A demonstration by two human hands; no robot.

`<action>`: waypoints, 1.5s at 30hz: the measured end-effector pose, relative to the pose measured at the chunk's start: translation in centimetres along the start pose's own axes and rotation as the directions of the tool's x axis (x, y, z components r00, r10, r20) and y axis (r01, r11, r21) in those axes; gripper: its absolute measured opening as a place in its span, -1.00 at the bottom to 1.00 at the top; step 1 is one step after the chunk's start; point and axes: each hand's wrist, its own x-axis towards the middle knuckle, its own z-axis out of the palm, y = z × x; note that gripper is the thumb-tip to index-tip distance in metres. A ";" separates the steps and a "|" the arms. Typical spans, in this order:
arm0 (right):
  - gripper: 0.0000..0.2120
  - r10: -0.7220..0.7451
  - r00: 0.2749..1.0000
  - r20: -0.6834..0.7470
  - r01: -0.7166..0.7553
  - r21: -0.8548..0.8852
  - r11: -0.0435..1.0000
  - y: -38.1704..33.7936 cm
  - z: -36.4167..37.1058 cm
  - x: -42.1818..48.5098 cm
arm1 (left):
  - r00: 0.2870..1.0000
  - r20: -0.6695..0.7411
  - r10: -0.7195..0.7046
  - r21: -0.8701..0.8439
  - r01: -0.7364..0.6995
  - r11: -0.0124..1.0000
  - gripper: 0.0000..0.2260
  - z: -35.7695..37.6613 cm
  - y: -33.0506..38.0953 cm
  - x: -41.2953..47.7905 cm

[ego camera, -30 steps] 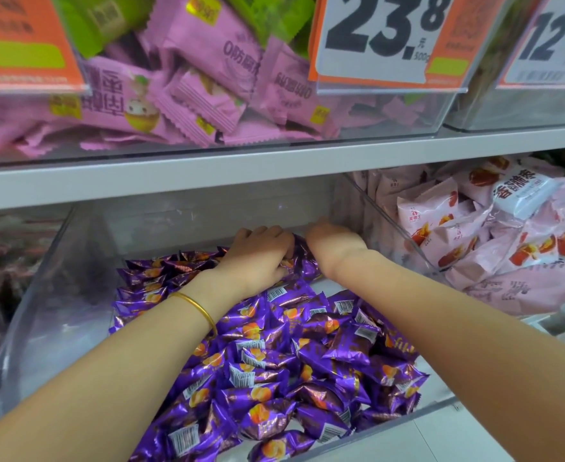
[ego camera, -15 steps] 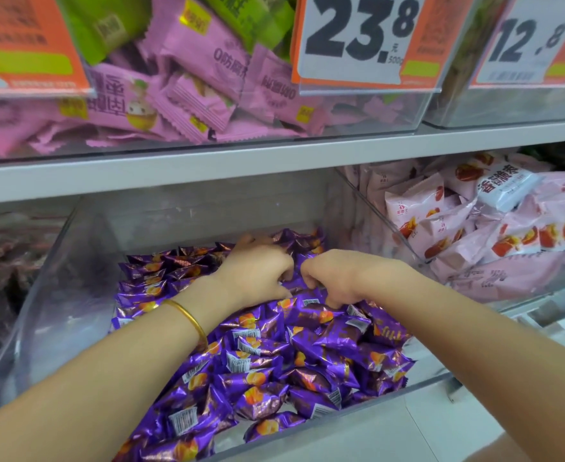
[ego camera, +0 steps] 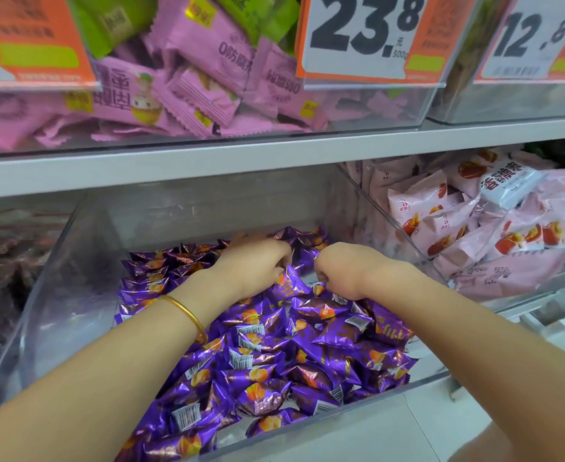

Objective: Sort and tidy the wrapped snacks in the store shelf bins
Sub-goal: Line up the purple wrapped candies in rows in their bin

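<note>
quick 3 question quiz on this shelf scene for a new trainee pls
1. True or false: the left hand and the right hand are both in the bin of purple snacks.
2. Which wrist wears the gold bangle? A) left B) right C) neither
3. Fill in: the middle price tag on the upper shelf reads ___.
Key: 1 true; 2 A; 3 23.8
</note>
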 end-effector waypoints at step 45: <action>-0.87 0.162 0.984 -0.074 -0.100 0.522 0.847 -0.5 0.6 1.6 | 0.999 0.052 -0.010 -0.110 0.016 0.994 -0.67 -0.7 1.1 -1.7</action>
